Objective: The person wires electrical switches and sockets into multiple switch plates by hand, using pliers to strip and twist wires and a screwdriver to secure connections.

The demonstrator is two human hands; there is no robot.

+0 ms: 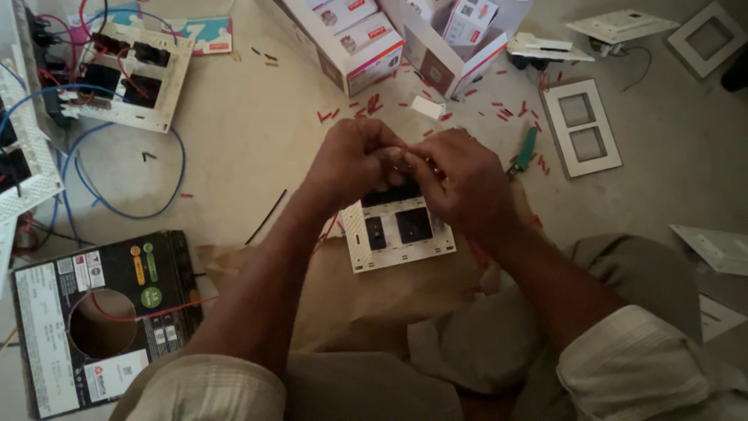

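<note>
At the far left edge, a white plastic switch board point(31, 168) lies on the pale floor point(249, 140), with blue wire point(128, 206) looping out from it. Just right of it, near the top, a second white switch plate with black modules and red wiring point(136, 74) lies face down. Below these, at the lower left, sits a black cardboard wire box with a round hole point(101, 316), a red wire point(148, 314) trailing from the hole.

In the middle, the left hand point(354, 160) and the right hand point(463, 183) meet above a white rectangular switch plate fitted with black modules point(397, 230). This plate rests on a piece of brown paper point(366, 292) spread over the person's lap, just below the hands. The left hand's fingers are curled and pressed together against the right hand's fingertips, at the plate's upper edge; both seem to pinch something small there, but what it is cannot be told, since the fingers hide it.

Above the hands stand open white and red cardboard boxes point(366, 43), and short red wire clippings point(366, 105) are scattered over the floor around them. Just right of the right hand lies a green-handled tool point(526, 150). Further right is a white two-opening frame plate point(583, 129), and another white frame point(709, 37) lies at the top right corner.
</note>
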